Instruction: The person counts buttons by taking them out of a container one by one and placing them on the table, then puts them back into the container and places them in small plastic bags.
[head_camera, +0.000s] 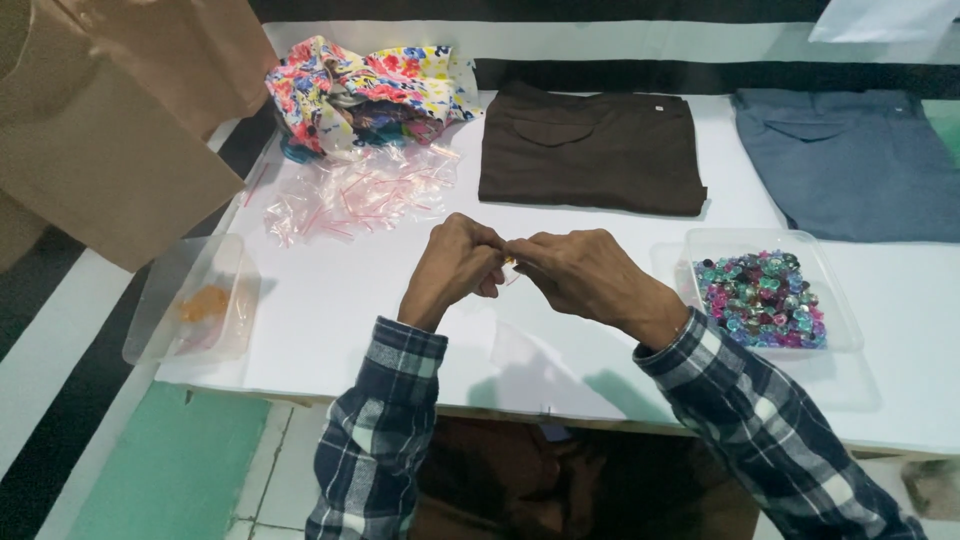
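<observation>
- A small clear bag (510, 268) with something tiny and yellowish inside sits pinched between your fingertips, above the middle of the white table (340, 330).
- Your left hand (455, 265) and right hand (585, 275) meet there, both pinching it.
- A tray of coloured beads (762, 298) lies near the right edge.
- Loose clear bags (350, 195) lie toward the far left; a lidded box (195, 300) sits at the left edge.
</observation>
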